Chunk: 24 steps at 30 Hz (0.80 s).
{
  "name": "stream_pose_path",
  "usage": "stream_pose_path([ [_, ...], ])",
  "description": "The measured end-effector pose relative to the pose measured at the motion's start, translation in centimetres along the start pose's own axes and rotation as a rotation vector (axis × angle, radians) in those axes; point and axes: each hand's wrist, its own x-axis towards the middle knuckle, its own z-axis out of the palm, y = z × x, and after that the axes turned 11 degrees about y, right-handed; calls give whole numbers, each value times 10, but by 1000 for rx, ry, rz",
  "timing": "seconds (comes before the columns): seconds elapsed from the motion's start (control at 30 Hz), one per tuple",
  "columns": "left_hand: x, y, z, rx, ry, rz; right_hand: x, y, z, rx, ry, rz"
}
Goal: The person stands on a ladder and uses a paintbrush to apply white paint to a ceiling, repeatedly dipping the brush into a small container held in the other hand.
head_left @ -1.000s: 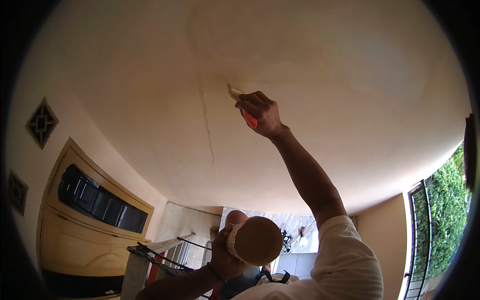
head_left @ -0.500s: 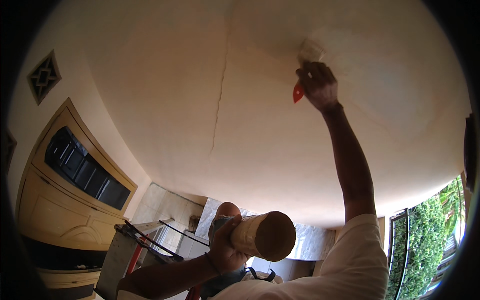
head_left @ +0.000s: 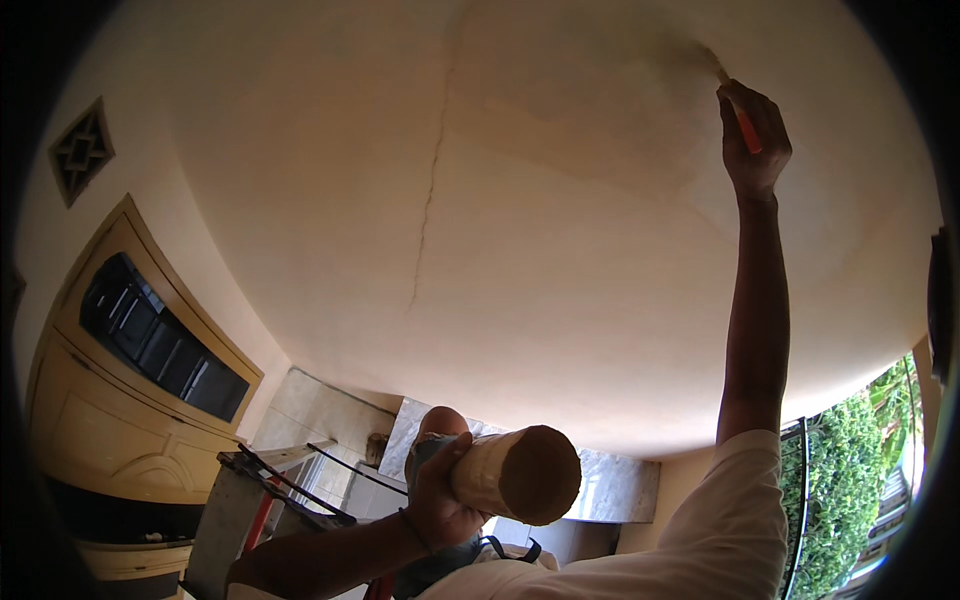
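My right hand (head_left: 752, 140) is stretched up to the cream ceiling (head_left: 560, 260) and grips a brush with an orange-red handle (head_left: 746, 124); its bristles touch the ceiling at the upper right, beside a freshly coated patch. My left hand (head_left: 440, 495) is held low near the bottom centre and is wrapped around a tan, round container (head_left: 515, 474) tilted on its side. A thin dark crack (head_left: 430, 190) runs down the ceiling left of the brush. Another person's head (head_left: 440, 425) shows just behind the container.
A wooden door frame with a dark glass transom (head_left: 150, 340) stands on the left wall, under a diamond-shaped vent (head_left: 80, 150). A stepladder (head_left: 270, 490) is at the lower left. Railing and green foliage (head_left: 850, 470) lie at the lower right.
My right hand has swept the brush across the ceiling from near the crack toward the right. The view has tilted, and the left hand with the container has stayed low.
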Motion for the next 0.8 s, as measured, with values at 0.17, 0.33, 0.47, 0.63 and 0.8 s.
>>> stream_pose_path([
  [0.17, 2, 1, 1, 14, -12, -46, -79, -59, 4, -9, -280, -130],
  [0.33, 5, 3, -9, -31, -103, -38, -119, -157, 27, 496, -446, 58],
  [0.47, 1, 2, -5, -107, -127, -90, -92, -161, 79, 604, -465, 143],
  [0.63, 0, 1, 2, -35, -104, -77, -11, -99, 115, 460, -298, 58],
  [0.8, 0, 0, 6, -35, 6, -31, 32, -120, 126, 557, -173, 305],
])
